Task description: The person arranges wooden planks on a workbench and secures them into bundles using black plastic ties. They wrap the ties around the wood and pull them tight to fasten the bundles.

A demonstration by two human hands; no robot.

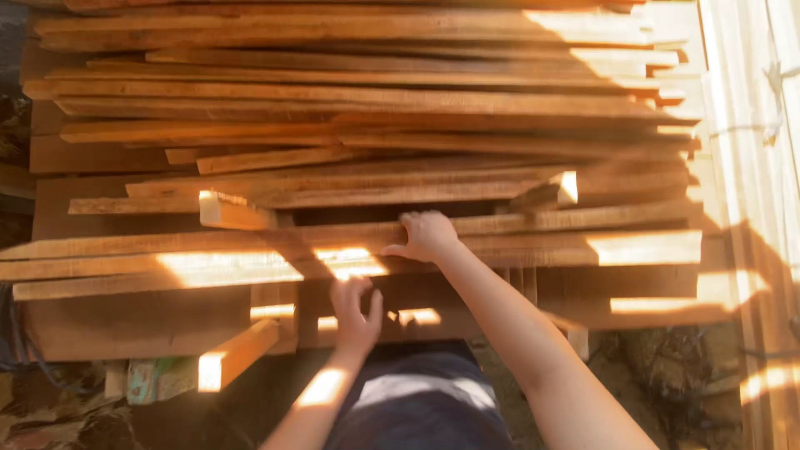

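Where low sunlight stripes a tall stack of rough-sawn planks (358, 100), the right hand (427, 236) closes its fingers over the edge of a long plank (533, 237) near the front, while the left hand (355, 315) hovers below, fingers spread and empty, above littered ground (667, 367).

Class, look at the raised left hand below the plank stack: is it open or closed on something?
Open. The left hand has its fingers spread and empty in front of the planks.
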